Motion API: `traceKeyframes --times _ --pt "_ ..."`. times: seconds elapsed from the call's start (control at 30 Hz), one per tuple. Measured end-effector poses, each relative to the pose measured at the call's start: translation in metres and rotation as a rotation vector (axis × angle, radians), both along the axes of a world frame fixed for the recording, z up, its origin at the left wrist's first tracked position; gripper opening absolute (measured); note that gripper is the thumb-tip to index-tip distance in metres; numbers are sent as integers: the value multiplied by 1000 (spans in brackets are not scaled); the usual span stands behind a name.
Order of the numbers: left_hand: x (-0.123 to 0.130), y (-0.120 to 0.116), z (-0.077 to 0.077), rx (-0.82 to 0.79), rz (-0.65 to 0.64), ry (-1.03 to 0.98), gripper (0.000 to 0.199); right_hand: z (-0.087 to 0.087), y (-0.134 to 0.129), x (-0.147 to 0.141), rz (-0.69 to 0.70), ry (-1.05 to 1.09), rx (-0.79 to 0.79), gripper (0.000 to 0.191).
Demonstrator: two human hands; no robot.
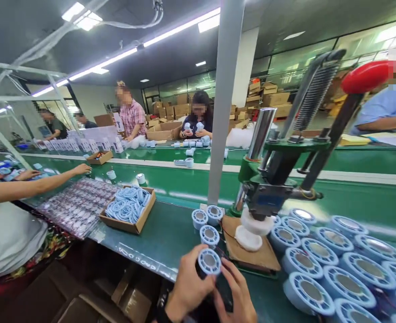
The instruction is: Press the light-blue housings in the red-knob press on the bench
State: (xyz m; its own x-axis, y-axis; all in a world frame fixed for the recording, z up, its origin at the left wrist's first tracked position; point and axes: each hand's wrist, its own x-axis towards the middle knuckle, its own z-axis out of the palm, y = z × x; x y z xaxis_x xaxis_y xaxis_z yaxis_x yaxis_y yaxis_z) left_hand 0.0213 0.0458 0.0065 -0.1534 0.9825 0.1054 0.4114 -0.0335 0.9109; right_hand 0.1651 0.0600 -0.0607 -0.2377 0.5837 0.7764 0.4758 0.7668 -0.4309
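Near the bottom centre, my left hand point(191, 280) grips a round light-blue part point(209, 262) with a silver centre, its thumb and fingers around the sides. My right hand point(233, 291) is at the part's right side, fingers bent and fingertips close to it; whether it holds anything is hard to see. Just beyond stand a few similar blue parts point(209, 235). A green hand press point(268, 188) with a red-knobbed lever rises to the right, with white round pads point(248, 238) over a brown board point(233, 255).
Many blue round parts point(348, 282) crowd the right side. A cardboard box of blue rings point(140, 224) and clear-wrapped pieces point(80, 202) lie left. A grey post point(223, 112) stands upright. A co-worker's arm point(50, 181) reaches in from the left; other people sit across the green belt.
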Motion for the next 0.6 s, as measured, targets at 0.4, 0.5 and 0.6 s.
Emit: traceKeyframes --times 0.4,0.5,0.6 --pt "48 95 49 132 -229 36 54 324 141 104 -327 366 315 52" --pt "58 117 40 131 -297 -80 57 373 174 103 -221 255 22 49" --pt "60 132 33 122 -427 -201 58 384 187 99 -90 235 -170 57"
